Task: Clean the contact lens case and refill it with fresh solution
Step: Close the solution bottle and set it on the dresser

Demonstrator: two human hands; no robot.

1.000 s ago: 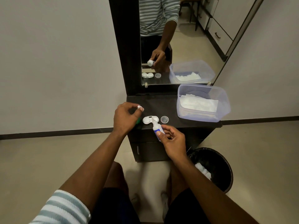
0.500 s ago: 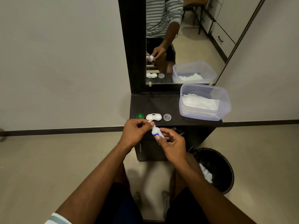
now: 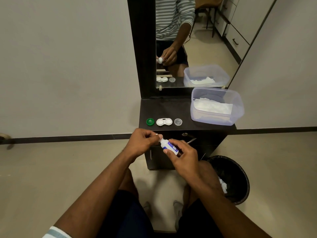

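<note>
Contact lens case (image 3: 164, 121), white with both wells uncovered, lies near the front edge of the dark desk (image 3: 171, 107), a green cap (image 3: 150, 121) just to its left and a clear cap (image 3: 178, 121) just to its right. Below them, in front of the desk, the left hand (image 3: 141, 143) pinches the tip of a small white solution bottle (image 3: 167, 146) with curled fingers, while the right hand (image 3: 184, 156) grips the bottle's body. Farther right on the desk sits a clear plastic tub (image 3: 238, 107) holding white tissues (image 3: 212, 106), and a black bin (image 3: 240, 172) stands on the floor.
</note>
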